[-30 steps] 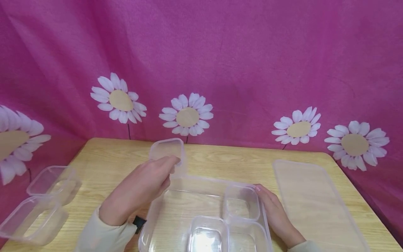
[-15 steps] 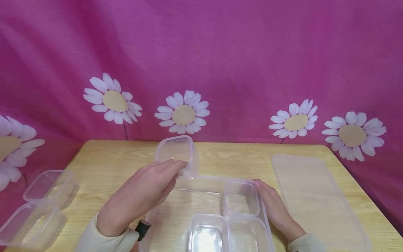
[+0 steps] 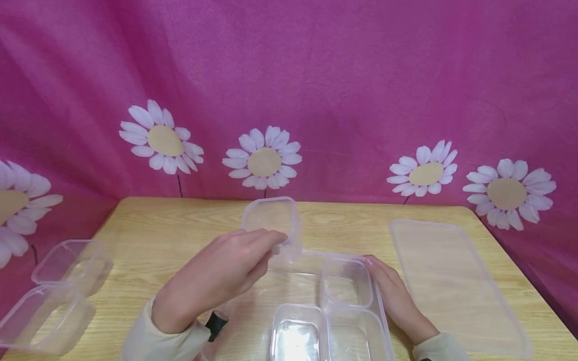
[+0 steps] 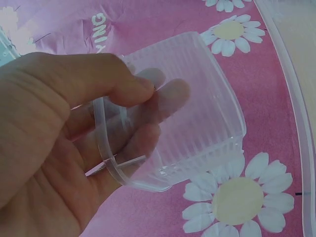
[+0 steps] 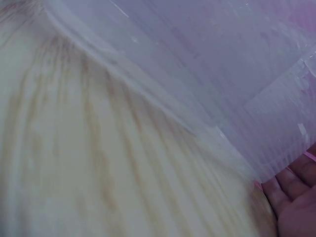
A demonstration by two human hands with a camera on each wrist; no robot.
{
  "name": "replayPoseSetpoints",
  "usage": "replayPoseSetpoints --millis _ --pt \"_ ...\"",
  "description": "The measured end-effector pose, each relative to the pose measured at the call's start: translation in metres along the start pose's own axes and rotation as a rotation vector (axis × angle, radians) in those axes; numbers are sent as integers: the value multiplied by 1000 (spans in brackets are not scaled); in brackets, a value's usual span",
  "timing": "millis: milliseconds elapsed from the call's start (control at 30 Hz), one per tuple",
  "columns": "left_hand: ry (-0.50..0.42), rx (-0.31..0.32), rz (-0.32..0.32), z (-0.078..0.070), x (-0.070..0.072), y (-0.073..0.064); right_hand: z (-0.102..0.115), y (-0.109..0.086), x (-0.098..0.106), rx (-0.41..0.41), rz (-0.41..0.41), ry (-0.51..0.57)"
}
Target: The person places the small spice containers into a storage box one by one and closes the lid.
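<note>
In the head view my left hand pinches the rim of a small clear plastic container. It hangs over the far edge of a large clear rectangular container. The left wrist view shows the thumb on one side of the small container's wall and fingers behind it. My right hand rests along the outside of the large container's right wall, a fingertip at its far corner. In the large container sit three small clear containers, one at the far right, one nearer right and one left of it.
Two more small clear containers, a farther one and a nearer one, stand at the table's left side. A flat translucent lid lies on the wooden table at right. A pink flowered cloth hangs behind.
My left hand has moved right with the small container, which now hangs nearer the middle of the large container's far edge. The right hand stays at the right wall.
</note>
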State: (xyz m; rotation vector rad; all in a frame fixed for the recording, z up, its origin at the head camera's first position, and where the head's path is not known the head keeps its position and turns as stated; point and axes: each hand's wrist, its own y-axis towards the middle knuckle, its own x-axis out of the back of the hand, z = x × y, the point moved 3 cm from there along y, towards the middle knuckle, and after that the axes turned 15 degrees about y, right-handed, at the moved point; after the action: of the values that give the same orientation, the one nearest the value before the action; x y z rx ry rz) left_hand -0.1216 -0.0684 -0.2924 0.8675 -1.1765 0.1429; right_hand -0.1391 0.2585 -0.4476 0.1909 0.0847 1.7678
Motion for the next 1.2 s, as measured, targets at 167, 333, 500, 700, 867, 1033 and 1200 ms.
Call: replayPoseSetpoints --millis 167,333,500,700,867,1033,1200 --pt "-16 -18 52 -2 -4 2 1 1 1 -3 1 -2" --pt "-28 -26 157 -8 -9 5 0 1 1 -8 -16 -1" --pt "-71 6 298 -13 -15 7 -1 2 1 -5 -35 11" --pt "-127 40 416 -18 -20 7 -2 2 0 -6 -35 5" --pt "-116 12 486 -23 -21 6 -2 3 0 -2 -41 -7" --pt "-122 -9 578 -30 -19 6 1 2 -2 4 -43 -3" --pt "-122 -13 598 -31 -22 6 3 1 -2 12 -41 10"
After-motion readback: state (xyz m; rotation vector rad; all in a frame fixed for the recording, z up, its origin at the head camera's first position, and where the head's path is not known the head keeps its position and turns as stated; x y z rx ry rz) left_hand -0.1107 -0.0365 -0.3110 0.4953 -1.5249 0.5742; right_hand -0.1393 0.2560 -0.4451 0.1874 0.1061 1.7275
